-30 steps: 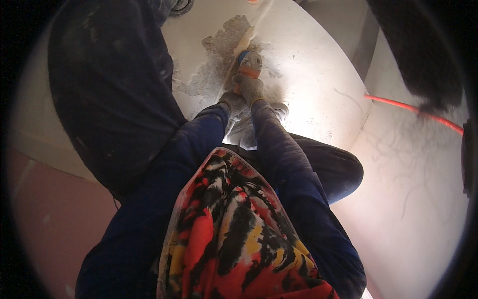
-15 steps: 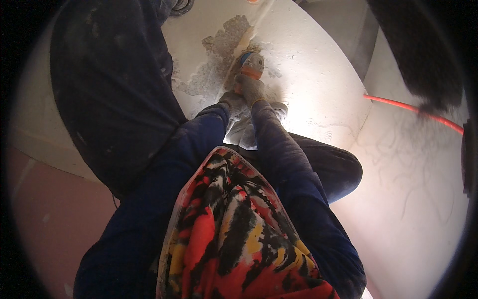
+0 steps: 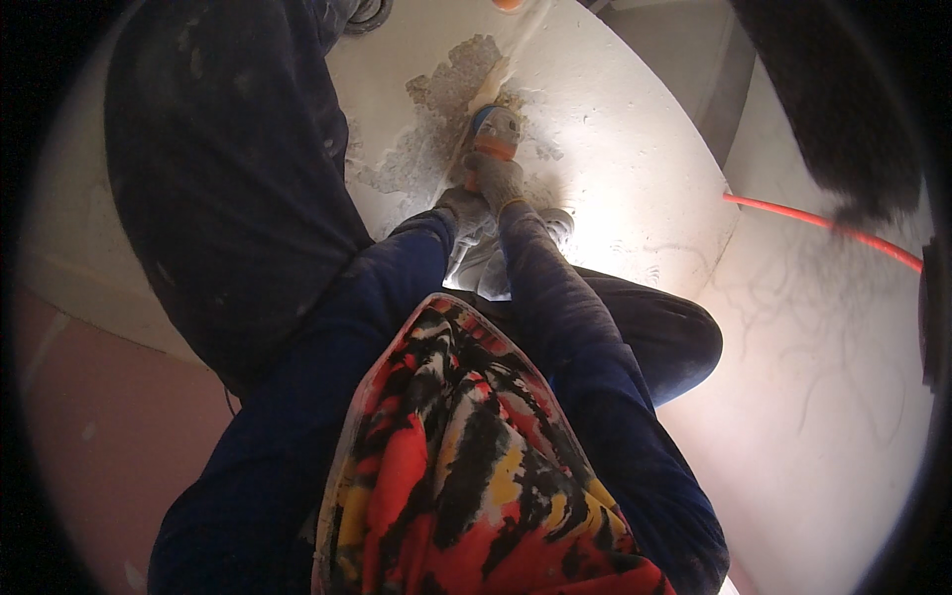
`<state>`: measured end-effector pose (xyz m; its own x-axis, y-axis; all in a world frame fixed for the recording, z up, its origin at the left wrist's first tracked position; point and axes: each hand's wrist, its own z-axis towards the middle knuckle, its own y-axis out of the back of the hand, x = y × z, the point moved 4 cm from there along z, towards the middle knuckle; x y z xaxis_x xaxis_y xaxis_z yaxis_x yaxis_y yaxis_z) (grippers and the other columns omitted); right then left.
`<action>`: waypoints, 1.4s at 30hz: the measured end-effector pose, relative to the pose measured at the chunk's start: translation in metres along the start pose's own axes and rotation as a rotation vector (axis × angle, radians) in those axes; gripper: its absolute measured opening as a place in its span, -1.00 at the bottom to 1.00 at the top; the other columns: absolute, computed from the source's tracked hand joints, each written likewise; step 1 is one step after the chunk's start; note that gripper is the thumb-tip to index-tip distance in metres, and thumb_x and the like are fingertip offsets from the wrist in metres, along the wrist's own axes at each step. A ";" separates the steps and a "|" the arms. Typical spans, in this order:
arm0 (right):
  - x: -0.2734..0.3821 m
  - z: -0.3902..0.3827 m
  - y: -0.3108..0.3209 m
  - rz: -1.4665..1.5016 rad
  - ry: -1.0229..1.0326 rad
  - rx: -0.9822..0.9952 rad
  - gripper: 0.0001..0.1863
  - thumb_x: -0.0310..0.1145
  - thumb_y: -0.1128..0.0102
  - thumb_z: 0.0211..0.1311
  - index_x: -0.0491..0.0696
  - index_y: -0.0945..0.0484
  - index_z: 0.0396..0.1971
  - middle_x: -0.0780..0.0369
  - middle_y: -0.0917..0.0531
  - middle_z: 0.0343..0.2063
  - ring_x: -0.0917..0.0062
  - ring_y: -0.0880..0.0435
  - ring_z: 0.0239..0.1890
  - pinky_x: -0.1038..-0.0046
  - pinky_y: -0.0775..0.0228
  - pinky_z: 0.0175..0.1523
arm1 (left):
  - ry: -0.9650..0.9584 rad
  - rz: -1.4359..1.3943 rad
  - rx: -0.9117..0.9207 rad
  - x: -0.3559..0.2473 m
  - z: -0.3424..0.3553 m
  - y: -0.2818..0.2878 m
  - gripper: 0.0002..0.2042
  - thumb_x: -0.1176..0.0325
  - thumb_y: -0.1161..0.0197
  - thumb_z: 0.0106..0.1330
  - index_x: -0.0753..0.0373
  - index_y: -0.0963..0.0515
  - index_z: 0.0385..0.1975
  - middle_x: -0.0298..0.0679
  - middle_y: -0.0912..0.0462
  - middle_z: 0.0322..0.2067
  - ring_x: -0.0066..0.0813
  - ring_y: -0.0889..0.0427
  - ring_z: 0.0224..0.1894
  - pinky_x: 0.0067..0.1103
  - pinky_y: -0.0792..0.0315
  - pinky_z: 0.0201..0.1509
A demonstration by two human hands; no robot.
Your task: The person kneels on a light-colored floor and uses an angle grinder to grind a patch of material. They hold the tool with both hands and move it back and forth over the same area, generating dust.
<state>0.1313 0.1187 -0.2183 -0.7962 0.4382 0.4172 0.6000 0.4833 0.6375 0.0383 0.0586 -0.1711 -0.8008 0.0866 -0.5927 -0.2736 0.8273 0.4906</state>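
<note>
Both my hands wear dusty grey gloves and are closed round a power tool that looks like an angle grinder (image 3: 497,129), with an orange and grey dusty body and a blue edge at its head. My right hand (image 3: 499,180) wraps the body just behind the head. Lower and to the left, my left hand (image 3: 463,206) grips the rear part, its fingers partly hidden. The tool's head rests against or just over a pale curved surface (image 3: 625,129), beside a rough, grey patch (image 3: 451,84) with a raised seam (image 3: 515,50) running away from it.
My bent dark-trousered leg (image 3: 228,178) fills the left, with a shoe (image 3: 367,12) at the top. An orange cable (image 3: 823,220) crosses the right side. A dark shaggy shape (image 3: 833,109) hangs upper right. Strong light glares beside my right forearm. Multicoloured cloth (image 3: 476,446) covers my front.
The grinder and both hands have shifted very slightly left in the picture; the grip is the same. The surroundings have shifted slightly too.
</note>
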 end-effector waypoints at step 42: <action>0.039 -0.032 0.024 0.305 -0.207 -0.114 -0.49 -0.13 -0.47 -0.09 -0.28 -0.62 -0.29 0.09 -0.71 -0.43 0.38 -0.72 -0.42 0.39 -0.55 -0.30 | -0.024 -0.028 -0.303 0.008 0.014 -0.015 -0.76 0.30 -0.34 -0.09 0.19 -0.67 -0.38 -0.12 -0.69 -0.40 -0.11 -0.71 -0.29 -0.26 -0.56 -0.20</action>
<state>0.1119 0.1235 -0.1661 -0.5428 0.6983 0.4666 0.7851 0.2247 0.5771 0.0435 0.0543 -0.1918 -0.7792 0.0822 -0.6214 -0.4447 0.6262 0.6404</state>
